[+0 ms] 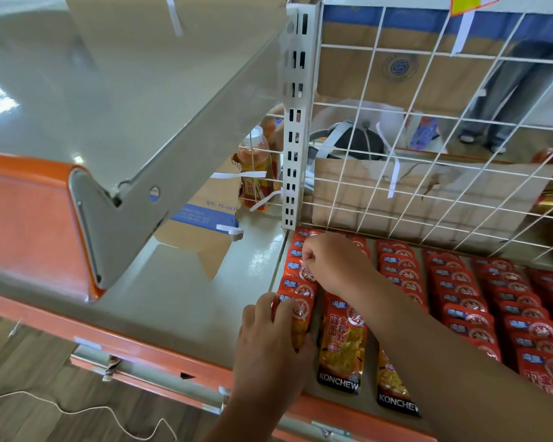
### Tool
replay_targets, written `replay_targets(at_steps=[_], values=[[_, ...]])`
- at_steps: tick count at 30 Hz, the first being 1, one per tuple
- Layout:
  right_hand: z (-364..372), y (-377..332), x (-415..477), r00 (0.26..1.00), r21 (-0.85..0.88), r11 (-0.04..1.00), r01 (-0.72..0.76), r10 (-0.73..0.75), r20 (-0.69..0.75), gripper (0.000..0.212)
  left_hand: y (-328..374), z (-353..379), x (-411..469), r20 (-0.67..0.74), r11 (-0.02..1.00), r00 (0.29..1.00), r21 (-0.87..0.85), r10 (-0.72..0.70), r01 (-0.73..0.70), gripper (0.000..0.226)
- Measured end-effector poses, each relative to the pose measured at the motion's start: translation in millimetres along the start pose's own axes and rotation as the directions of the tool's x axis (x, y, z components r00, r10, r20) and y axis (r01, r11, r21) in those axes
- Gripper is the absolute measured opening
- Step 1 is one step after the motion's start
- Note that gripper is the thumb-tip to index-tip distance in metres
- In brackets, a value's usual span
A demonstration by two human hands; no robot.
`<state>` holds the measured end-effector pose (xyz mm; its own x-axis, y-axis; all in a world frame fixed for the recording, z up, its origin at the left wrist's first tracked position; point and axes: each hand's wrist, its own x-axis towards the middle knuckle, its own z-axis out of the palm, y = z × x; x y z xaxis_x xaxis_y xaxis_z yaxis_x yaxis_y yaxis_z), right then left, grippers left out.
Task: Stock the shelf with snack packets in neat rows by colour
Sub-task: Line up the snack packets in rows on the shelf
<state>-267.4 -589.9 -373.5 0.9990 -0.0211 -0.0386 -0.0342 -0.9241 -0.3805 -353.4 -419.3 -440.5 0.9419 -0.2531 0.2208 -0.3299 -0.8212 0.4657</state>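
Shelf point(189, 291), seen from above, stocked from the right: red packet rows point(460, 298) lie overlapped to the right of both hands, and bare shelf lies to the left of the fingers. An upper shelf point(109, 106) slants overhead on the left. A wire grid point(428, 154) closes the back just beyond the right knuckles.

Left row point(297, 287), the row in hand, runs between the two hands beside the shelf's left edge. The right hand point(332, 266) sits at the far end, fingers curled tight, tips apparently pinching the top of a mid packet point(296, 269). The left hand point(268, 342) is at the near end, fingers curled round the left edge of the front packet point(300, 323).

Judgement: the step is squaring this last row. It is best done by holding the back packets down while sliding the front one in line, matching the overlap and front edge of the second row point(342, 346) just right of the left thumb.

Obstacles: the post point(296, 138) stands just beyond the right fingers and limits how far back packets can go. The right forearm crosses the neighbouring rows and could drag them. Behind the grid are a box point(201, 218) and a bottle point(256, 173), out of reach.
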Motion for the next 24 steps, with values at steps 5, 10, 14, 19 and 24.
replay_targets(at_steps=[5,10,14,19,24], values=[[0,2,2,1.0,0.018,1.0,-0.003,0.003,0.022,0.014,0,0,1,0.015,1.0,1.0,0.007,-0.011,0.011,0.052],[-6,5,7,0.998,-0.004,1.0,0.008,-0.007,0.056,0.015,0,0,0,0.023,1.0,1.0,-0.011,-0.012,0.012,0.053],[-13,9,10,1.0,0.043,0.999,-0.015,0.014,0.028,0.014,2,-2,0,0.041,0.999,0.999,-0.04,-0.01,0.011,0.053],[-19,11,17,0.999,0.009,0.999,-0.034,0.034,0.016,0.015,1,-2,0,0.033,0.999,0.999,-0.032,-0.006,0.008,0.051],[-17,6,20,0.994,-0.043,0.998,-0.035,0.04,0.102,0.016,1,-1,1,0.015,1.0,1.0,-0.014,-0.004,0.005,0.052]])
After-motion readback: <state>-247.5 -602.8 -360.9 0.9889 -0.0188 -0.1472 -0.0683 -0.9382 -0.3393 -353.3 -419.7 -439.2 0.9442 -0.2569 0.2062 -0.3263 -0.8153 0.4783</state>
